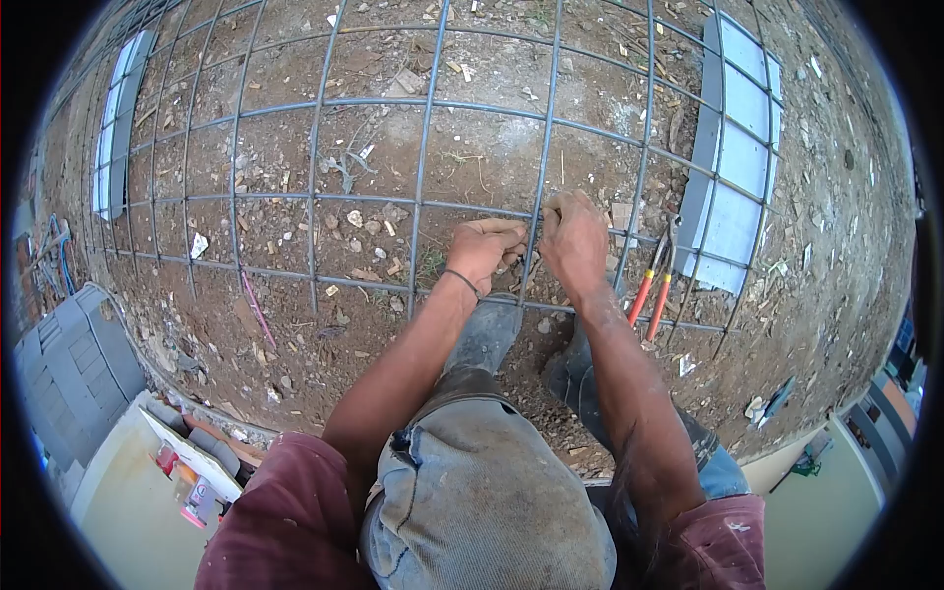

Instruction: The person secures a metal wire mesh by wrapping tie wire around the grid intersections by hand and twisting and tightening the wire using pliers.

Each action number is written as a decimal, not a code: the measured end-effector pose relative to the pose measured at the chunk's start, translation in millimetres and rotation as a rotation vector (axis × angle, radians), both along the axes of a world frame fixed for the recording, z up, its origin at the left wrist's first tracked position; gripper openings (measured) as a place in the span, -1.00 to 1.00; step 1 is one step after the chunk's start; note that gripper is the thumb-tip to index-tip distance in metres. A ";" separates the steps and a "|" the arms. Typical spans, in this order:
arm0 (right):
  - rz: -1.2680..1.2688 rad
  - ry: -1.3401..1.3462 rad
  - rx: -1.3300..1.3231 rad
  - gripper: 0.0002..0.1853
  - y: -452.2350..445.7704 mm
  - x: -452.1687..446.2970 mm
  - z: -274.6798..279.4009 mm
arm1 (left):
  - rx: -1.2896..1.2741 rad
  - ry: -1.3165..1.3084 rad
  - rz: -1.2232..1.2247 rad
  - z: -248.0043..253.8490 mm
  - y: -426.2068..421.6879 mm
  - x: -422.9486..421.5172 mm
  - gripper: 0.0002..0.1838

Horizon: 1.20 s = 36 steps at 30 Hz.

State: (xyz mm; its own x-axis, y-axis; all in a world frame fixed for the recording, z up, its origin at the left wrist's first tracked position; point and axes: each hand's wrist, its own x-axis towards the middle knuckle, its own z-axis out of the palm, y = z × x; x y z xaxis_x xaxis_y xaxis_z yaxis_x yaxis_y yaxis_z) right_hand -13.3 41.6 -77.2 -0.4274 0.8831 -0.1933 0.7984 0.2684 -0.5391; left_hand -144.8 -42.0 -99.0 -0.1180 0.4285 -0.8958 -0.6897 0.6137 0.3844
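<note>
A grid of steel reinforcing bars (423, 157) lies over the dirt in front of me. Both hands meet near one bar crossing, on either side of a lengthwise bar. My left hand (482, 254), with a dark band at its wrist, has its fingers curled closed just left of that bar. Opposite it, my right hand (577, 241) is pinched closed close to the crossing. Whatever the fingers hold is too small or hidden to make out. Right of my right hand, pincers with red handles (642, 297) rest on the mesh, jaws pointing away from me.
Pale sheet-metal pieces lie under the mesh at right (733, 147) and at far left (120, 128). Rubber boots (487, 329) stand at the mesh's near edge. A pink strip (259, 310) lies on the ground, among stones and debris. Grey panels (74, 364) are at lower left.
</note>
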 end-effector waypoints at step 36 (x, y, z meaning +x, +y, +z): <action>-0.375 0.317 0.034 -0.85 -47.2 -7.0 -5.4 | 0.921 1.176 -0.927 2.6 60.1 -49.6 -0.83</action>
